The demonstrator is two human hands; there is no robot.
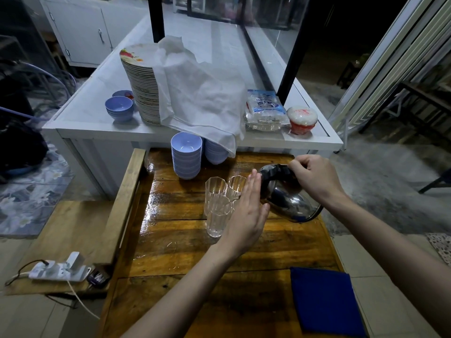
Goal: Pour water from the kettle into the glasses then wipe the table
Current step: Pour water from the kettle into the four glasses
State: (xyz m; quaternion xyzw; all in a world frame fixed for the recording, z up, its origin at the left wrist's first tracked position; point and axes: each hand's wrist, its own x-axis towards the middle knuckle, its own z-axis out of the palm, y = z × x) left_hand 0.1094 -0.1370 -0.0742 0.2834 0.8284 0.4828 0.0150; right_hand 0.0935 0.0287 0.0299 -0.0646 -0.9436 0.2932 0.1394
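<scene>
A steel kettle (286, 196) with a black lid is tipped leftward over a cluster of clear ribbed glasses (218, 211) on the glossy wooden table (185, 242). My right hand (314, 178) grips the kettle's handle at its top. My left hand (249, 211) is flat, fingers straight, pressed against the kettle's lid side and hiding part of the glasses. Whether water is flowing cannot be seen. A folded blue cloth (325, 301) lies at the table's near right corner.
Two stacks of lilac bowls (186, 154) stand at the table's far edge. Behind is a white counter (97, 128) with a plate stack under a white cloth (195, 93), more bowls and packaged goods. A power strip (58, 270) lies on a low bench to the left.
</scene>
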